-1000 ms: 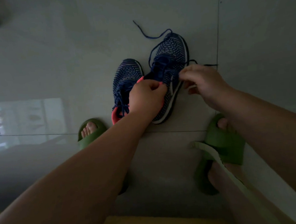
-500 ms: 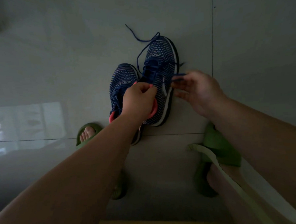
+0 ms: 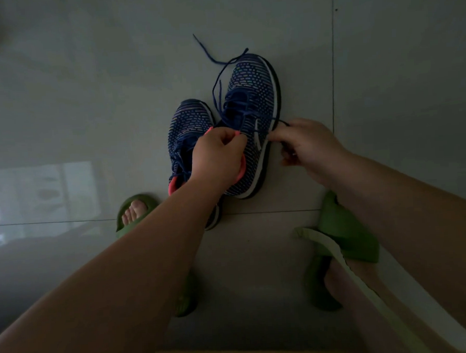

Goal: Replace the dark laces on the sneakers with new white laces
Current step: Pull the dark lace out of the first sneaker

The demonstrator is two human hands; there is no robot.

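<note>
**Dark lace partly out of one sneaker; no white laces in sight**

From my seat, the work looks early. My left hand (image 3: 220, 158) has its fingers curled down onto the collar and tongue of the right-hand sneaker (image 3: 253, 116), gripping it to hold it steady on the tiled floor (image 3: 87, 103). My right hand (image 3: 308, 142) sits just beside the sneaker's outer edge, thumb and forefinger pinched together on the dark lace (image 3: 218, 80) where it leaves the eyelets; the other fingers are curled loosely beneath.

Beyond my fingertips, that lace is already slack: one end loops over the toe and trails out onto the floor, well past the shoe. I judge the knot undone and the upper rows loosened, but the lace is not yet out of the lower eyelets. The second sneaker (image 3: 189, 130), touching the first on the far side of my left knuckles, appears to have its dark lace threaded throughout, so it seems untouched.

What remains: pulling this lace free, stripping the other shoe, then threading both with white.

The light is dim. My left hand covers the upper eyelets, so I cannot count how many are emptied. My forearm hides the second sneaker's heel. No white laces show anywhere. A pale strap (image 3: 347, 267) crosses near my green slipper (image 3: 345, 232); I cannot say what it is.
</note>
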